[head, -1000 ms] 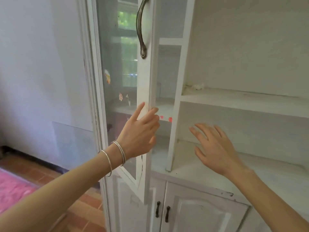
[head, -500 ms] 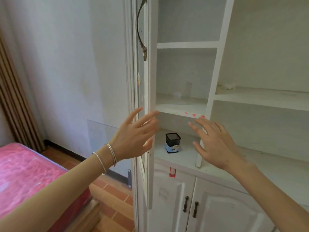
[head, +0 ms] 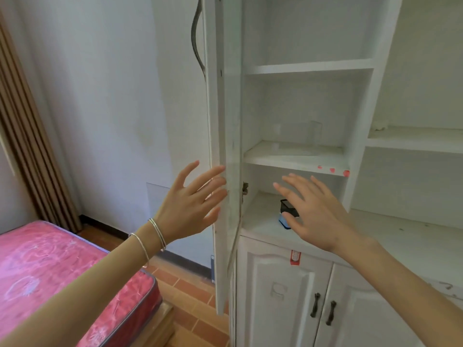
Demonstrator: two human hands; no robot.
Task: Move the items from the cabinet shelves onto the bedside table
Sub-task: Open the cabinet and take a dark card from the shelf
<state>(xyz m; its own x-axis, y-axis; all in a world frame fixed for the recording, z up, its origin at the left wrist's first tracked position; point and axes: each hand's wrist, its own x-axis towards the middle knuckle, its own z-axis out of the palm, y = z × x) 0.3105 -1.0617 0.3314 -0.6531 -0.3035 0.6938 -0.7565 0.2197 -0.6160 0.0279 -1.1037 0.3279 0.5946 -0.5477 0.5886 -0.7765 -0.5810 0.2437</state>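
A white cabinet (head: 360,103) stands in front of me, its glass door (head: 224,136) swung wide open and seen edge-on. My left hand (head: 191,209) has spread fingers, and the fingertips touch the door's edge. My right hand (head: 318,211) reaches, fingers straight, over the lowest open shelf (head: 260,221). A small blue container with a black top (head: 286,214) stands on that shelf, partly hidden behind my right hand. A clear plastic piece (head: 300,135) leans at the back of the shelf above. The bedside table is out of view.
A pink mattress (head: 50,269) lies at lower left over a brick-tile floor (head: 190,296). Brown curtains (head: 27,136) hang at far left. Closed lower cabinet doors with dark handles (head: 323,308) sit below the shelf. A small white object (head: 379,125) lies on the right-hand shelf.
The glass door has swung from nearly closed to wide open under my left hand. The view shifted, uncovering the small container, and my right hand has moved in over it.
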